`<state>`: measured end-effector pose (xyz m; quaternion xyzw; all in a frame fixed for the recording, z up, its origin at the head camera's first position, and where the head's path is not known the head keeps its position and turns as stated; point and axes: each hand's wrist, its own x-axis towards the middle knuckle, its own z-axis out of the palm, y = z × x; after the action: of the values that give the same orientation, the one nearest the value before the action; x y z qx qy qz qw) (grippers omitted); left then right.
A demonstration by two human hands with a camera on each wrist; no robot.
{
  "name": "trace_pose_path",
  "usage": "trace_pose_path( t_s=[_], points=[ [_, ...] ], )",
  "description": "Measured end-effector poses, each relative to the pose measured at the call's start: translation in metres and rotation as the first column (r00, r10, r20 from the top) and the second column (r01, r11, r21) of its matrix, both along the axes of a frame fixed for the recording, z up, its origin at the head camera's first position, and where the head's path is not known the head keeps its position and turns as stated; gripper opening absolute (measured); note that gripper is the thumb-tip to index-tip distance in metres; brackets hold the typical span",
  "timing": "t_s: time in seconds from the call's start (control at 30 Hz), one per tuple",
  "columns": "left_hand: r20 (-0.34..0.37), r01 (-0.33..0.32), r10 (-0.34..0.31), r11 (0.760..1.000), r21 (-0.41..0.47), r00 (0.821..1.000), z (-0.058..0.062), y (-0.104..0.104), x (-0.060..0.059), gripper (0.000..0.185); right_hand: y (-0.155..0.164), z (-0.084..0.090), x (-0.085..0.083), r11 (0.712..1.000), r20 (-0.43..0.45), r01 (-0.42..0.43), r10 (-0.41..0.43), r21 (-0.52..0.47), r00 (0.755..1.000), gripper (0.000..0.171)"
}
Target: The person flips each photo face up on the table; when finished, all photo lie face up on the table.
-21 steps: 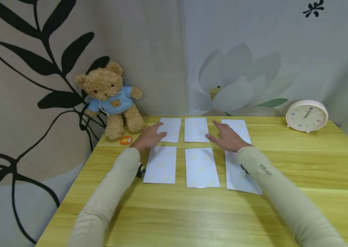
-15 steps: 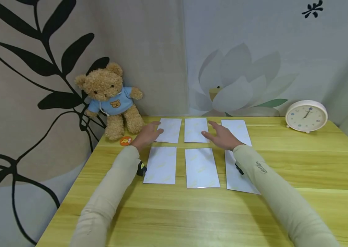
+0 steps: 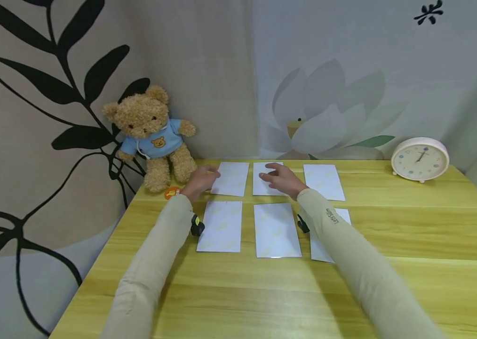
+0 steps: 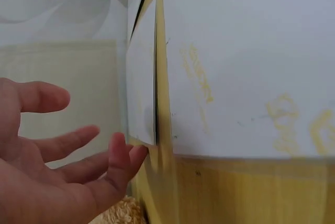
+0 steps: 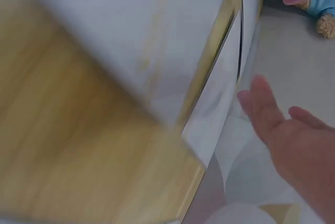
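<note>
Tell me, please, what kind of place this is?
Probably a staged tabletop corner in a room: a yellow wooden table against printed flower backdrops, with a teddy bear, a round clock and six white sheets laid out.

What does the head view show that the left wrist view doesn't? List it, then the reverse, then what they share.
Only the head view shows the clock, the right hand, all six white sheets and the teddy bear's whole body. Only the left wrist view shows the left hand from the palm side, fingers spread and relaxed, next to a sheet's corner. Both show the left hand, white sheets and the yellow wooden table.
</note>
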<state>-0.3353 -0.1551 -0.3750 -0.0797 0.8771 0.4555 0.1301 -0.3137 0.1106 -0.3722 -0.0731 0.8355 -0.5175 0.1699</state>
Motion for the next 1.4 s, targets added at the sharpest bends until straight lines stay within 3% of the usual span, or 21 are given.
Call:
trace_pose_path(
  t_s=[0.23,0.53,0.63,0.8,0.97,1.13,1.3,1.4],
  points=[
    [-0.001,0.052,-0.052,0.998,-0.038,0.999,0.004,0.000,0.001,0.054,-0.034,-0.003,-0.007,0.995,-0.055,0.008,-0.002,0.097,0.998,0.065],
    [0.030,0.029,-0.027,0.997,-0.065,0.999,0.000,0.007,-0.003,0.053,-0.066,-0.007,-0.006,0.978,-0.065,-0.025,0.039,0.206,0.997,0.064],
    [0.022,0.012,-0.012,1.000,-0.022,1.000,-0.001,0.006,-0.002,0.051,-0.072,-0.005,-0.005,0.970,-0.058,-0.049,0.064,0.240,0.996,0.065],
    [-0.061,-0.024,0.028,0.997,0.068,0.998,0.003,0.001,-0.001,0.041,-0.076,-0.001,-0.004,0.965,-0.068,-0.076,0.096,0.252,0.993,0.066],
    [-0.134,-0.041,0.061,0.987,0.153,0.989,0.008,-0.003,-0.005,0.043,-0.081,0.003,-0.004,0.958,-0.139,-0.077,0.119,0.275,0.983,0.061],
    [-0.136,-0.030,0.068,0.963,0.268,0.988,0.008,-0.004,-0.010,0.037,-0.089,0.007,-0.006,0.965,-0.133,-0.068,0.104,0.254,0.986,0.059],
    [-0.082,0.028,0.009,0.899,0.438,0.997,0.008,-0.001,-0.008,0.040,-0.091,0.011,-0.008,0.979,-0.123,-0.057,0.082,0.197,0.989,0.059],
    [-0.055,0.047,-0.023,0.875,0.482,0.998,0.010,0.004,-0.005,0.044,-0.090,0.014,-0.008,0.987,-0.120,-0.053,0.071,0.150,0.990,0.060]
  ],
)
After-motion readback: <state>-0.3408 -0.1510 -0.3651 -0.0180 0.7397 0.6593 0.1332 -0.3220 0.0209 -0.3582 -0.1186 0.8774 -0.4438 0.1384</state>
